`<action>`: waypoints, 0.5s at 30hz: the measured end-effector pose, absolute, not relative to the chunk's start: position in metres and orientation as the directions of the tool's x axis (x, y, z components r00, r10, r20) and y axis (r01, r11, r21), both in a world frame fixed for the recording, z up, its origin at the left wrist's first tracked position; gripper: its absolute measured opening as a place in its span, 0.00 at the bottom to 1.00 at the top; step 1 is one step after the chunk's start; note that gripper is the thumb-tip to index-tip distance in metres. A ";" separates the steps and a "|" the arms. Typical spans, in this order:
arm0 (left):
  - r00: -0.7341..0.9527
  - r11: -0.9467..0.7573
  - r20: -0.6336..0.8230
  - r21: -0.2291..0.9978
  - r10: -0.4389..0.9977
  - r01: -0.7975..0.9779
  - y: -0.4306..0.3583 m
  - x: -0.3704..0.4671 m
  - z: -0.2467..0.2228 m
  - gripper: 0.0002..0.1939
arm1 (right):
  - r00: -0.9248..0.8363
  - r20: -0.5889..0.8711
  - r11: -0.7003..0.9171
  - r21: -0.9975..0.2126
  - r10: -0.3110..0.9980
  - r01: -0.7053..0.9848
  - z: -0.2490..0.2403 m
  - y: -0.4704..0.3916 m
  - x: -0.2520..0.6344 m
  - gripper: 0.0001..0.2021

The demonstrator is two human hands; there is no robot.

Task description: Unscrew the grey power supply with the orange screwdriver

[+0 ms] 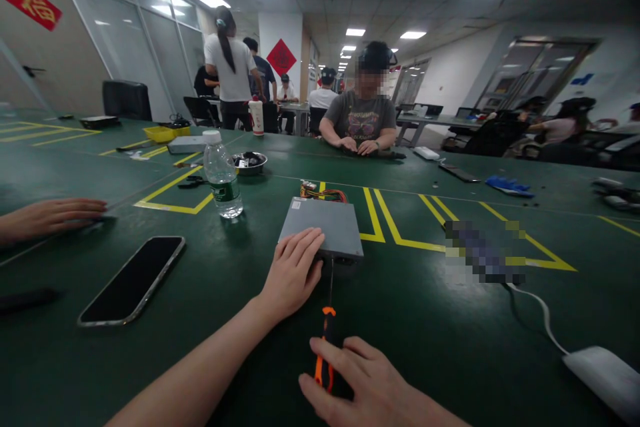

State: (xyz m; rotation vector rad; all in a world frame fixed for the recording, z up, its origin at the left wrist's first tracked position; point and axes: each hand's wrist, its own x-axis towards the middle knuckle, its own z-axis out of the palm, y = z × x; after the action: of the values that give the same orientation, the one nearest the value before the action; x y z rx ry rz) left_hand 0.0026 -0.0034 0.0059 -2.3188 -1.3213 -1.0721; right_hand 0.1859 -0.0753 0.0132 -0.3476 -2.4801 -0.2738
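A grey metal box (327, 221) lies flat on the green table, with a bundle of coloured wires (325, 195) at its far side. My left hand (296, 270) rests on the box's near left corner, fingers together over its top. Below the box, my right hand (357, 377) has its fingers around the handle of an orange and black screwdriver (327, 323). The screwdriver's thin shaft points away from me and reaches the box's near side; where exactly its tip sits is too small to tell.
Left of the box are a black phone (133, 280), a water bottle (223, 180) and a metal bowl (250, 162). Another person's hand (65, 217) lies at far left. A white power bank or adapter (603, 373) with cable is at right. A person (360, 113) sits opposite.
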 end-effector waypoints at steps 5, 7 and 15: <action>0.312 -0.535 0.692 0.127 0.651 0.835 -0.003 0.003 0.007 0.21 | -0.737 0.665 0.960 0.113 0.118 0.255 0.005 -0.073 0.189 0.04; 0.304 -0.535 0.692 0.140 0.654 0.833 -0.003 0.003 0.007 0.21 | -0.743 0.657 0.962 0.099 0.128 0.253 0.006 -0.073 0.189 0.05; 0.286 -0.539 0.696 0.170 0.658 0.825 -0.005 0.005 0.008 0.21 | -0.738 0.659 0.948 0.124 0.142 0.293 0.010 -0.075 0.189 0.06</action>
State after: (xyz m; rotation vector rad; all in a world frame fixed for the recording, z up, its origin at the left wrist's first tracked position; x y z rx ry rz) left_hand 0.0053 -0.0051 0.0084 -2.3309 -1.3709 -1.0931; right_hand 0.1893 -0.0754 0.0103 -0.3052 -2.4073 -0.2862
